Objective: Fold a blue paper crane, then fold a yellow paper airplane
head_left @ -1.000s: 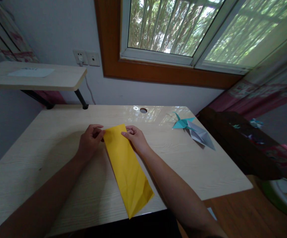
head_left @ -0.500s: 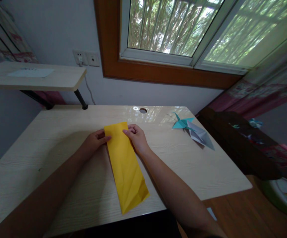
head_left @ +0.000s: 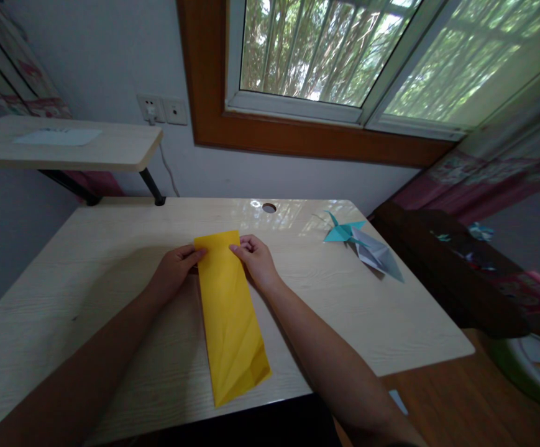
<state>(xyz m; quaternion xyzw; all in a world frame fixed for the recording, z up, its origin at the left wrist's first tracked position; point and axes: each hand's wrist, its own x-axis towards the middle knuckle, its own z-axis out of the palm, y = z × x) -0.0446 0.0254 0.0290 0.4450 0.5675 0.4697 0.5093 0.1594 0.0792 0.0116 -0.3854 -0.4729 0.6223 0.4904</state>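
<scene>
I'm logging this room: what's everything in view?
Desk: 1, pale wood, centre
Yellow paper: 1, yellow, centre, over the desk
Folded figure: 1, teal, far right of desk
Folded shape: 1, greyish white, next to the folded figure
Shelf: 1, pale, upper left
Flat sheet: 1, whitish, on the shelf
Window: 1, brown-framed, top
Wall sockets: 2, white, left of window
Cable: 1, whitish, below the sockets
Curtains: 2, pale and pink, both sides
Low furniture: 1, dark, right; small items on it unclear
Floor: 1, brown, lower right
Round item: 1, white and green, lower right
Left hand: 1, bare, at the paper's left edge
Right hand: 1, bare, at its right edge
</scene>
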